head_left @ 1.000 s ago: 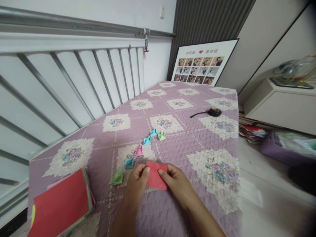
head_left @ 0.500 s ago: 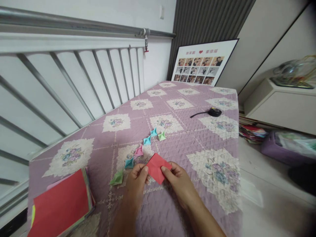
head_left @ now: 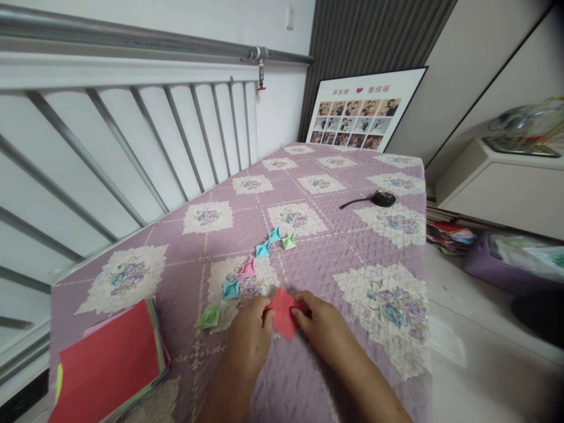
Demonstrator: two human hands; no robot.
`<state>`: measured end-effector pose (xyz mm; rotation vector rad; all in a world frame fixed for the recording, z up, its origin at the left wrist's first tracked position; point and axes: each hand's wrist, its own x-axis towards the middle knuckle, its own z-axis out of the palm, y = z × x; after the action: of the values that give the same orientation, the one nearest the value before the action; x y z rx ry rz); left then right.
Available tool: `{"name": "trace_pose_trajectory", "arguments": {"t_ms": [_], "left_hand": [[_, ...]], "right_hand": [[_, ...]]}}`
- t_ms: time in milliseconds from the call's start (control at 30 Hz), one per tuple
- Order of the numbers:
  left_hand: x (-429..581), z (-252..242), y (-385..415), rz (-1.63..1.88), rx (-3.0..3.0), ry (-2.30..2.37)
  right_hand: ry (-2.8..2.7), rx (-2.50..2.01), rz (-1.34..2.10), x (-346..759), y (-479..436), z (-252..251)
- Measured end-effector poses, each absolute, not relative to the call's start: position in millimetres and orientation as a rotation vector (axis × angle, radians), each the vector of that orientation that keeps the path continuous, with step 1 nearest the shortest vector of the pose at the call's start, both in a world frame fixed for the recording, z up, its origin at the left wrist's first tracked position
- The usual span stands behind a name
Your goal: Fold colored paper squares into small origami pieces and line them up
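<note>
The small red paper sheet (head_left: 283,319) is sitting low over the near part of the lilac quilted bed cover (head_left: 352,247), with the left hand (head_left: 249,339) and the right hand (head_left: 325,330) both pinching it, each grip closing thumb against fingers on its own side of the sheet. A second ago the sheet was lying wider and flatter between the hands. It was then turning corner-up, and now the hands are drawing closer together and the paper is showing narrower, so a fold is probably being pressed into it. The exact crease is hidden by the fingers. Just beyond the hands, a loose row of small folded paper shapes is running away up the cover, from a green one (head_left: 210,316) near the left hand through blue (head_left: 231,289) and pink (head_left: 248,268) to a far green one (head_left: 288,241), all apart from the red sheet. A stack of coloured paper with a red sheet on top (head_left: 110,364) is lying at the near left corner, well apart. A black tape measure (head_left: 381,198) is resting farther up the bed. Nothing is crowding the hands.
</note>
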<state>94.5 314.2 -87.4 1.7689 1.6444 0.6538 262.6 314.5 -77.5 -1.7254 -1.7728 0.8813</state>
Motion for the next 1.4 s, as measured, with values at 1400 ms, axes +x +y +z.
{"name": "trace_pose_trajectory", "arguments": {"t_ms": [1400], "left_hand": [[95.6, -78.8, 311.9, 0.436, 1.906, 1.764]], "right_hand": [[-1.966, -1.731, 0.591, 262.9, 316.5, -83.5]]}}
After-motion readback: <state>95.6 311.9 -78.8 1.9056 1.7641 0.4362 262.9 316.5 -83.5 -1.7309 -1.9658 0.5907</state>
